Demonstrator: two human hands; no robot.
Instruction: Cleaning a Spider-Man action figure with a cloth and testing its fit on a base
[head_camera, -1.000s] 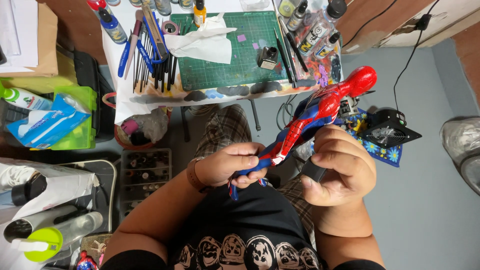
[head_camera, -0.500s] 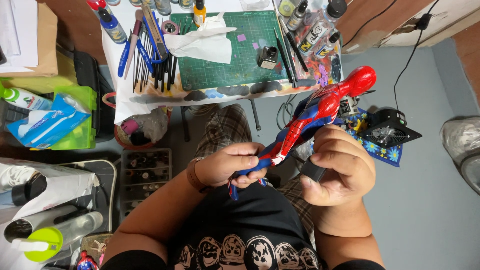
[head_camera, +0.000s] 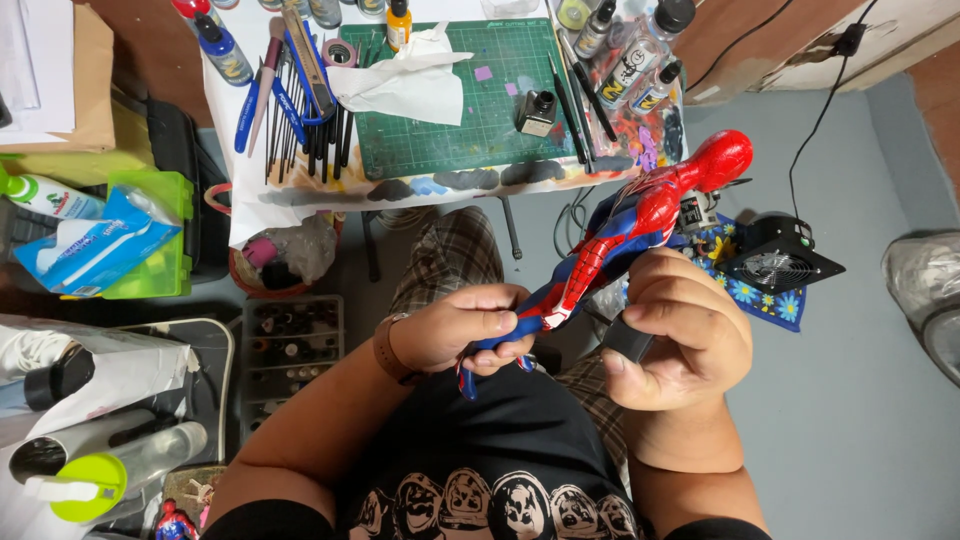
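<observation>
A red and blue action figure (head_camera: 640, 225) lies tilted across my lap, its red head up at the right. My left hand (head_camera: 465, 328) is closed around the figure's blue legs. My right hand (head_camera: 680, 335) sits under the figure's torso and pinches a small dark grey block (head_camera: 626, 340) between thumb and fingers. Both hands are low in the view, below a small work table (head_camera: 300, 190).
On the table lie a green cutting mat (head_camera: 490, 110), a crumpled tissue (head_camera: 405, 80), paint bottles (head_camera: 640, 60) and several brushes (head_camera: 300, 120). A black fan (head_camera: 780, 262) sits on the grey floor at right. At left stand a compartment box (head_camera: 290, 345) and a green container (head_camera: 165, 235).
</observation>
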